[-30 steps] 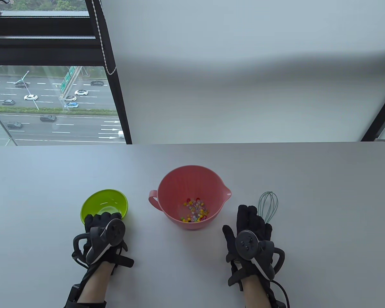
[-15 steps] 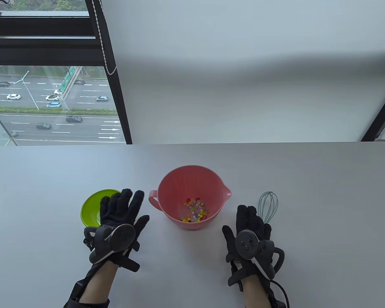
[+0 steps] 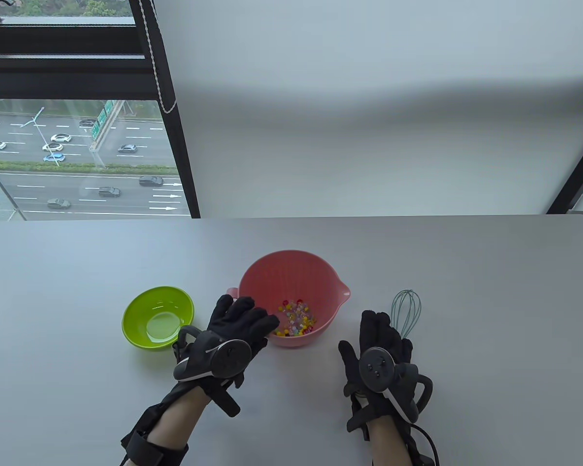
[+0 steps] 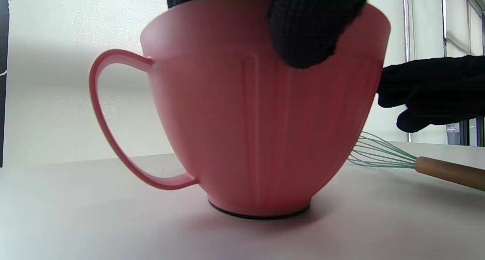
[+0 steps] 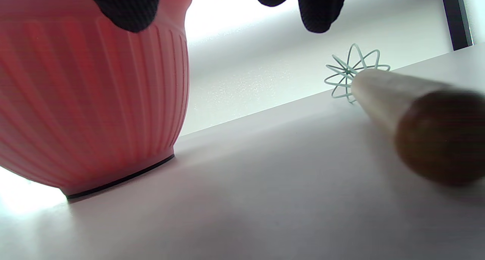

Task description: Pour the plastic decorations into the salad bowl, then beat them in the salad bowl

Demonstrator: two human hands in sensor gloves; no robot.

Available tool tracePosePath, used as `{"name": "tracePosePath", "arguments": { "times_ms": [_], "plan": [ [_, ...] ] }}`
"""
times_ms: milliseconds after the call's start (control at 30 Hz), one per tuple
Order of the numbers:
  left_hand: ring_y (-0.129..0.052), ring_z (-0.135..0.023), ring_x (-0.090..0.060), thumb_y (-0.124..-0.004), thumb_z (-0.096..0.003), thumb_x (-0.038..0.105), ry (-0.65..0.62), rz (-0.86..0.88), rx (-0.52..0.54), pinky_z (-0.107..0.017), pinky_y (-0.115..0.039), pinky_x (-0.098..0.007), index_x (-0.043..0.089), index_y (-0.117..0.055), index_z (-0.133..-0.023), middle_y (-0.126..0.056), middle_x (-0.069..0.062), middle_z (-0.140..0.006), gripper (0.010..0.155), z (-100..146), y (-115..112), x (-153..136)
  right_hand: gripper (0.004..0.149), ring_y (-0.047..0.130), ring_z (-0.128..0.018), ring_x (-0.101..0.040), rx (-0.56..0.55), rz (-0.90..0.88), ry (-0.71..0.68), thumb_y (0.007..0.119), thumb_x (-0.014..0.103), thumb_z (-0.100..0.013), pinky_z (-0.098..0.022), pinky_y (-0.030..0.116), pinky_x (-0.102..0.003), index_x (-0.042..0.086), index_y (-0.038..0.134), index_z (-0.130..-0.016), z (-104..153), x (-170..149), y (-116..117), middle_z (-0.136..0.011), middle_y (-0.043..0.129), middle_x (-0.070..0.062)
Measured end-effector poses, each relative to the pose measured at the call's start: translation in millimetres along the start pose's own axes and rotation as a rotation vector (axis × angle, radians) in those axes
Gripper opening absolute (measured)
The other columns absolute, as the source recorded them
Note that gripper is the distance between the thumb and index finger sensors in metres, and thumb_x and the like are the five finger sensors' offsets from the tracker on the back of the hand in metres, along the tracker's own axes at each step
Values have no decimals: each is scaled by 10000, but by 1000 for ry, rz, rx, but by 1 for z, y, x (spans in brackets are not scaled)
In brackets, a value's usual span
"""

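Note:
The pink salad bowl [image 3: 291, 272] stands mid-table with the coloured plastic decorations [image 3: 296, 318] lying in its bottom. My left hand [image 3: 245, 315] lies with straight, spread fingers over the bowl's near-left rim, beside its handle [image 4: 110, 119]. In the left wrist view one glove finger [image 4: 303, 32] hangs down the bowl's outer wall [image 4: 265, 131]. The empty green bowl [image 3: 158, 316] sits to the left, apart from the hand. My right hand [image 3: 381, 330] hovers flat over the wooden handle [image 5: 416, 119] of the teal whisk [image 3: 406, 310]; its fingers [image 5: 318, 10] are not around it.
The grey table [image 3: 490, 291] stretches wide to the right and behind the bowls. A window and a white blind stand beyond the far edge. The whisk lies right of the pink bowl [image 5: 87, 93], head pointing away.
My left hand has left the green bowl and moved right to the pink bowl's near-left rim, fingers opening out. The right hand has stayed over the whisk handle.

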State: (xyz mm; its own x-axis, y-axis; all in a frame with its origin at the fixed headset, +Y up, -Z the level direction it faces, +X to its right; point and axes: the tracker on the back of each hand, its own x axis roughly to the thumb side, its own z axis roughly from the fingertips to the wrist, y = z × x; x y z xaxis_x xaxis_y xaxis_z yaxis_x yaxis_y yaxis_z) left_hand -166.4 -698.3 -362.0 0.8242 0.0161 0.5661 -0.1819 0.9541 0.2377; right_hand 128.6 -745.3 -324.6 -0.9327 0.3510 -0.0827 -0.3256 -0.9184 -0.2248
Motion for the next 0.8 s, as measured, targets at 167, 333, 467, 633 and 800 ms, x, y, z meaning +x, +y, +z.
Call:
{"name": "tracePosePath", "arguments": {
  "times_ms": [167, 333, 467, 633, 800],
  "plan": [
    [-722, -1003, -239, -801, -490, 367, -35, -22, 69, -811, -453, -588, 367, -786, -921, -833, 100, -912, 431, 9, -3, 8, 803, 574, -1017, -423, -5, 5, 6, 649, 671, -570, -750, 385, -606, 291, 253, -1156, 0, -1, -2, -1215, 307, -53],
    [-740, -982, -243, -799, -491, 376, -76, -81, 57, -806, -442, -597, 366, -785, -927, -838, 97, -907, 437, 26, 13, 14, 803, 570, -1017, -426, 0, 11, 28, 651, 669, -571, -748, 383, -607, 286, 260, -1157, -2, -7, -3, -1214, 321, -55],
    [-751, -954, -244, -805, -490, 381, -124, -57, 81, -805, -426, -600, 341, -794, -926, -848, 83, -881, 438, 40, 30, 23, 786, 531, -1017, -455, -23, -18, 46, 659, 657, -574, -740, 366, -615, 261, 315, -1160, -1, -11, -14, -1202, 397, -74],
    [-771, -933, -224, -814, -485, 401, -227, -78, 81, -806, -407, -599, 331, -808, -914, -868, 96, -854, 434, 57, 46, 42, 764, 506, -1022, -456, -42, -18, 80, 656, 657, -578, -740, 355, -614, 258, 364, -1160, -1, -17, -22, -1190, 462, -75],
    [-786, -916, -218, -821, -478, 406, -299, -47, 72, -805, -411, -599, 327, -817, -904, -882, 98, -841, 433, 66, 42, 55, 755, 505, -1021, -452, -38, 5, 122, 655, 656, -578, -739, 354, -607, 253, 389, -1158, -3, -25, -20, -1182, 489, -80]
  ]
}}
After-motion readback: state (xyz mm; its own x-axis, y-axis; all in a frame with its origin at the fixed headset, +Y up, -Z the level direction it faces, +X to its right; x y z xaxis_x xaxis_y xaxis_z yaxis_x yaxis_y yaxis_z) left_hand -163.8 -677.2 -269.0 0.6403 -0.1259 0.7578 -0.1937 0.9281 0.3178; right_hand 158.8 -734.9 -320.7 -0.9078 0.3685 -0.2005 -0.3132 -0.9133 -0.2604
